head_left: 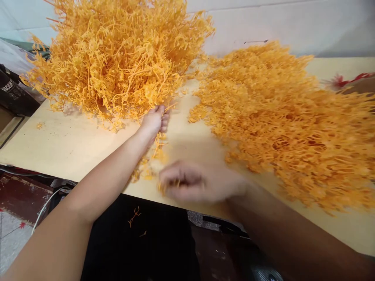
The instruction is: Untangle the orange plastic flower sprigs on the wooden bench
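Note:
My left hand [156,121] is closed around an orange branching plastic sprig [169,107], at the lower right edge of a tall tangled heap of orange sprigs [117,66]. Part of a sprig [159,145] hangs below that hand. Close to the table's front edge is my right hand [202,181], blurred by motion, its fingers curled in with small orange bits [175,183] showing between them. A second, wider pile of orange pieces [269,113] spreads over the right side of the table. Loose orange bits [145,171] lie between my left forearm and right hand.
The pale table [67,132] backs onto a white wall [234,23]. A black box [16,93] stands past its left end. Something red and spiky [340,81] lies at the far right. Orange scraps [134,216] rest on black cloth below the front edge.

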Available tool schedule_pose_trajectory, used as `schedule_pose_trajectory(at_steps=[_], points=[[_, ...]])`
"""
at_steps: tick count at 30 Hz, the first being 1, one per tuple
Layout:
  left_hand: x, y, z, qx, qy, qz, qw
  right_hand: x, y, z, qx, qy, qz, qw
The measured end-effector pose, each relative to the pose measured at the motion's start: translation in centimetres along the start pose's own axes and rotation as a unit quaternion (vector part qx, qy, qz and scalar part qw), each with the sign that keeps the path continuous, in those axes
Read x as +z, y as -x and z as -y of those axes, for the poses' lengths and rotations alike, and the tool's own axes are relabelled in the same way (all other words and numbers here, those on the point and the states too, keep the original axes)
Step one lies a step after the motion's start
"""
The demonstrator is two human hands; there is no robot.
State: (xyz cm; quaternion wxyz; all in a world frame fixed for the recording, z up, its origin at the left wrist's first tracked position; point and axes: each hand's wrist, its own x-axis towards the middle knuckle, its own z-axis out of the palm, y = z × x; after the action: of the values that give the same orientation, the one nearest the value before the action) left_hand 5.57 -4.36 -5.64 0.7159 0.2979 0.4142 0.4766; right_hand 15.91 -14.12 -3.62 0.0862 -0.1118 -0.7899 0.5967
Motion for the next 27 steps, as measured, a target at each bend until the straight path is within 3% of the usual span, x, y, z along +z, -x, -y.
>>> schedule_pose_trajectory(at_steps=[2,4,6,8,10,14,16,18,19,20,21,25,27], points=[[-0.3,-0.4,-0.1,0.010,0.017,-0.011,1.000,1.6,-0.6,0.9,-0.019,0.021,0.120,0.992],[-0.6,-0.6,-0.2,0.001,0.040,0.008,0.999,2.2,-0.6,1.7,-0.014,0.055,0.138,0.989],[-0.8,-0.6,-0.3,-0.026,0.065,0.042,0.997,1.3,0.5,2.2,0.003,0.084,0.029,0.996],[-1.0,-0.6,-0.3,-0.055,0.085,0.071,0.992,-1.2,2.6,2.4,0.021,0.127,-0.147,0.981],[-1.1,-0.5,-0.4,-0.074,0.091,0.088,0.989,-4.4,5.2,2.2,0.049,0.190,-0.307,0.931],[-1.1,-0.5,-0.3,-0.072,0.074,0.103,0.989,-10.2,9.1,0.9,0.101,0.330,-0.490,0.800],[-1.2,-0.6,-0.3,-0.065,0.072,0.106,0.990,-11.5,9.6,0.5,0.100,0.401,-0.555,0.722],[-1.2,-0.7,-0.2,-0.063,0.072,0.108,0.990,-11.3,8.8,0.4,0.117,0.459,-0.598,0.647],[-1.2,-0.8,-0.2,-0.062,0.071,0.109,0.990,-10.8,8.0,0.4,0.135,0.479,-0.601,0.624],[-1.3,-0.8,-0.2,-0.061,0.069,0.110,0.990,-10.0,7.0,0.4,0.153,0.492,-0.591,0.621],[-1.3,-0.8,-0.2,-0.061,0.067,0.112,0.990,-9.1,5.8,0.3,0.167,0.498,-0.565,0.636],[-1.4,-1.0,0.0,-0.040,0.056,0.106,0.992,-5.6,0.8,-1.1,0.137,0.476,-0.399,0.772],[-1.4,-1.0,0.1,-0.019,0.049,0.085,0.995,-4.6,-1.1,-2.1,0.124,0.479,-0.359,0.792]])
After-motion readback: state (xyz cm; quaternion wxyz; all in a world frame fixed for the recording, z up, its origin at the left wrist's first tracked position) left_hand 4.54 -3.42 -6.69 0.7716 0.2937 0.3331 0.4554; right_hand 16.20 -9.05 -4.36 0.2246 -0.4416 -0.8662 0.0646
